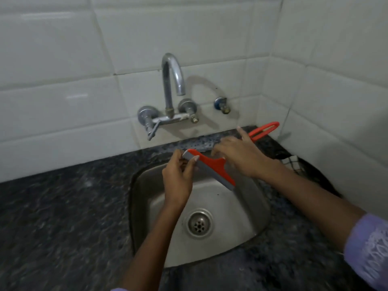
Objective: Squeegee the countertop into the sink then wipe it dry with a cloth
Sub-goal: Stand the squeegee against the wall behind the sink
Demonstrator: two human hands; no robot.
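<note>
An orange squeegee (212, 167) with a grey rubber blade hangs over the back of the steel sink (247, 219). Its looped handle end (265, 130) points toward the right corner. My left hand (178, 181) pinches the left end of the blade between thumb and fingers. My right hand (239, 156) lies over the handle's middle, forefinger stretched out along it. The dark speckled countertop (63, 206) surrounds the sink. A dark checked cloth (294, 162) lies on the counter at the right, partly hidden by my right forearm.
A chrome wall tap (172, 80) arches over the sink's back edge, with a small blue-capped valve (222, 105) to its right. White tiled walls meet in a corner at the right. The sink's drain (199, 224) sits in the basin's middle.
</note>
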